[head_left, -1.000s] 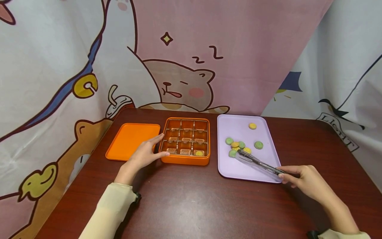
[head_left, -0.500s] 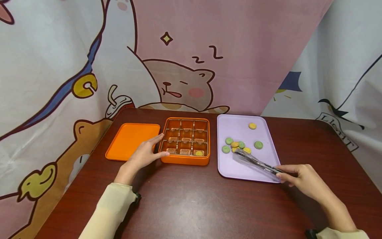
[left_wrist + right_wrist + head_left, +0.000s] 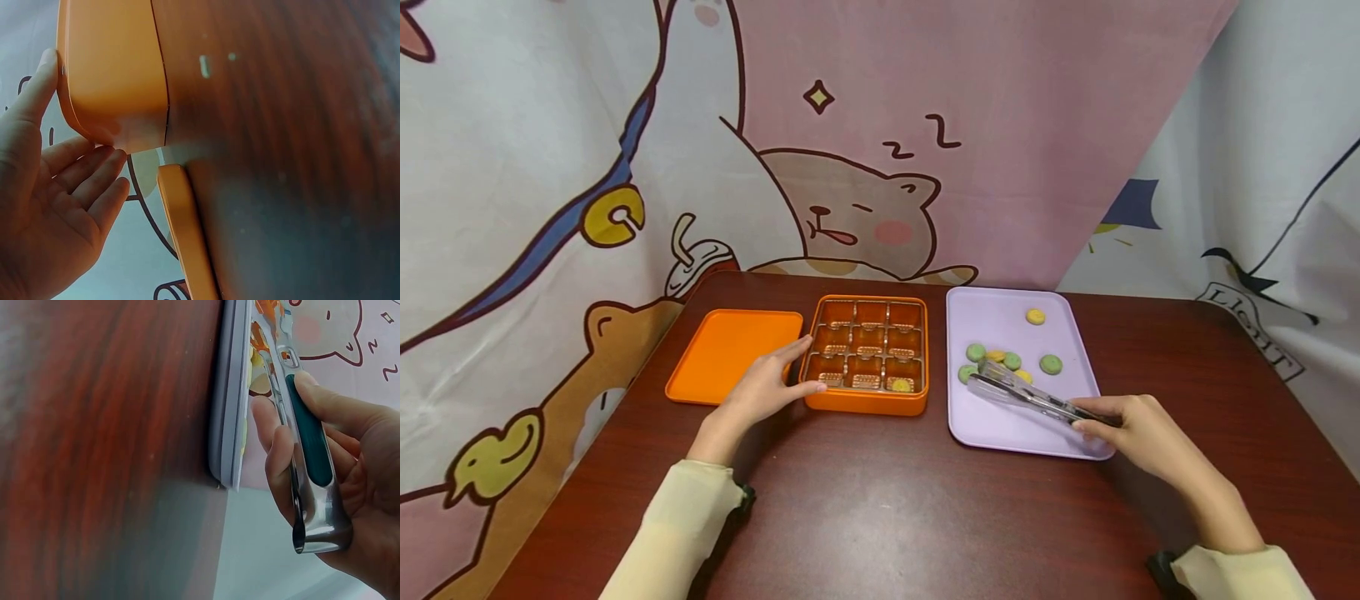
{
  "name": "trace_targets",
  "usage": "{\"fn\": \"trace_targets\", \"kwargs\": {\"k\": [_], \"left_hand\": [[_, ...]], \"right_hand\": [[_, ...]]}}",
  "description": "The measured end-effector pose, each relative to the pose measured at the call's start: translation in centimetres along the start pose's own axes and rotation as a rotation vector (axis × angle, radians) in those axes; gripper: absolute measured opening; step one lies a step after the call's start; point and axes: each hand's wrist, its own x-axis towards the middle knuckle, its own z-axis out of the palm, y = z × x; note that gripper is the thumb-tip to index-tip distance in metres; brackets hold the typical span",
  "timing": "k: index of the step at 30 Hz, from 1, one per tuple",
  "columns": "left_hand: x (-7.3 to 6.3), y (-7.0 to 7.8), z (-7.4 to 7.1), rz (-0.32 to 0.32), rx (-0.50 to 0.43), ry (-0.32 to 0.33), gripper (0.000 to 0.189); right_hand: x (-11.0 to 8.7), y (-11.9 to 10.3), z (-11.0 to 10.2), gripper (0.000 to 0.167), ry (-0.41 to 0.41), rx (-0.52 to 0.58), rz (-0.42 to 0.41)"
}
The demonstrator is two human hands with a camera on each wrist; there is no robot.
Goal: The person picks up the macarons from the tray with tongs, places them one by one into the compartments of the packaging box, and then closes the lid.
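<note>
My right hand (image 3: 1138,433) grips metal tongs (image 3: 315,500) with a dark green handle strip, fingers and thumb on both arms. The tongs' tips are spread over the lilac tray (image 3: 1022,433), above a cluster of small round green cookies (image 3: 975,352) and yellow cookies (image 3: 1023,377), partly hiding them. My left hand (image 3: 763,387) rests at the left front corner of the orange box (image 3: 865,403), its thumb and fingertips touching two sides. Inside the box is a clear nine-part insert; one yellow cookie (image 3: 901,385) lies in its front right compartment.
The flat orange lid (image 3: 722,354) lies left of the box, partly behind my left hand. A lone yellow cookie (image 3: 1035,317) and a lone green cookie (image 3: 1051,364) sit apart on the tray. A patterned cloth (image 3: 1000,167) hangs behind the dark wooden table (image 3: 880,517).
The tongs first nudge a green cookie left to the cluster's edge. Then my right hand shifts left and forward, and the tongs' tips spread over the cluster. My left hand stays at the box.
</note>
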Motion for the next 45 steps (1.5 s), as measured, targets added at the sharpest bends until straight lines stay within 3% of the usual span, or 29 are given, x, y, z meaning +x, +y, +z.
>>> {"fn": "trace_targets", "kwargs": {"k": [13,45], "left_hand": [[0.0,0.1,0.0,-0.001,-0.004,-0.007,0.087],[0.0,0.2,-0.1,-0.009,-0.011,-0.011,0.086]], "right_hand": [[0.5,-0.5,0.6,0.027,0.055,0.016,-0.04],[1.1,-1.8,0.4,0.028,0.098,0.109,0.048]]}}
